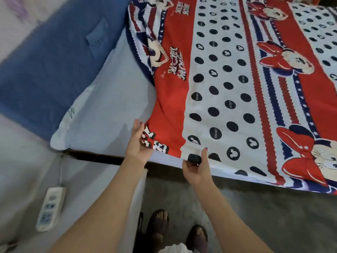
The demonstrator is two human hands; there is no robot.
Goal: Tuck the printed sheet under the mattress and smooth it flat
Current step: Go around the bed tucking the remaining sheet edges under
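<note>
Now, sheet: the printed sheet (228,84) lies on the mattress (109,110), its corner bunched back, not tucked.
Left hand: the left hand (138,141) holds that corner, ready to pull.
Right hand: the right hand (197,166) pinches the near edge, to keep it straight.

Both hands reach forward: left hand (138,143) pinching, right hand (197,166) gripping.

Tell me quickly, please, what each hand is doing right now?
Left hand: grips the corner of the printed sheet.
Right hand: holds a small black object, with one finger extended.
</note>
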